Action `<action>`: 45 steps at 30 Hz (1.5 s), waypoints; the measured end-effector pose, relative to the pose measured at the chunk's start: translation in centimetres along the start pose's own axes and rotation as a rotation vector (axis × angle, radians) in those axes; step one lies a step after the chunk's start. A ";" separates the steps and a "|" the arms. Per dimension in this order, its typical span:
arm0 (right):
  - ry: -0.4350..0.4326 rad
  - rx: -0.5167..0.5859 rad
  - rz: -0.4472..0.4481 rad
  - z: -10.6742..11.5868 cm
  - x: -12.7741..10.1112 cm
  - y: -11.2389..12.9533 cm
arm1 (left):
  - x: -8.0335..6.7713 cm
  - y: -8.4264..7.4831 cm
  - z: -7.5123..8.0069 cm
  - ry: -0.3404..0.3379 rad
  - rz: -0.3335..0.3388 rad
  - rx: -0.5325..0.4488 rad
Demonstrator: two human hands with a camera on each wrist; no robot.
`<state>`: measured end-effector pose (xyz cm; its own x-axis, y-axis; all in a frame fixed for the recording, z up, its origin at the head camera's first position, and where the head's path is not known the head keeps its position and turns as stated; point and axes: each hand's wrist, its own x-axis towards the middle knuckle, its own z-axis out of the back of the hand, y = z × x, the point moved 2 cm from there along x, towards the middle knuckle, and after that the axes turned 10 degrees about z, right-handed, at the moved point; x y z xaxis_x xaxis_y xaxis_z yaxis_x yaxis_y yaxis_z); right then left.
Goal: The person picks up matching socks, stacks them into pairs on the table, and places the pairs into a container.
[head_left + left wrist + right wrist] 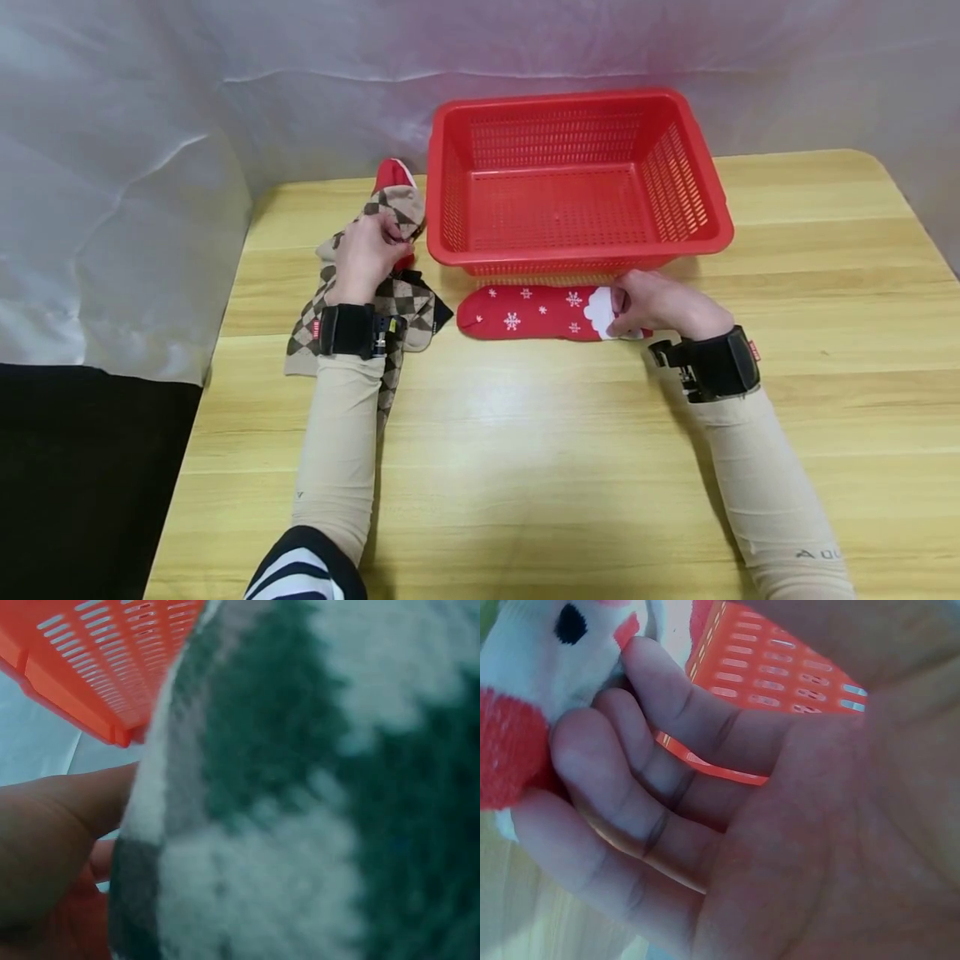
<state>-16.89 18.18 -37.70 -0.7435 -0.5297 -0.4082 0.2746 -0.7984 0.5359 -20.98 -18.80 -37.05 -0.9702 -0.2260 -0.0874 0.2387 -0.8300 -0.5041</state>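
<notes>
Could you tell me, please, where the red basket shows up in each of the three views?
Head: the red basket stands at top centre on the table, behind the red snowflake sock.
Left wrist: its slotted wall fills the top left corner, beside the argyle sock.
Right wrist: its slotted wall shows at upper centre, behind the fingers.
Shared landmark: the basket's slotted wall.

red basket [697, 242] on wooden table [825, 400] | white backdrop [135, 167] behind
</notes>
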 end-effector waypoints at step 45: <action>0.018 0.012 0.007 -0.1 0.2 -0.1 | -3.0 -4.0 5.2 -0.469 -0.113 -0.425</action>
<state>-17.00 18.15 -37.86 -0.7302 -0.5406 -0.4179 0.2724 -0.7912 0.5475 -18.83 -17.47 -30.30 -0.8443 -0.4277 0.3228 0.0054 -0.6091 -0.7931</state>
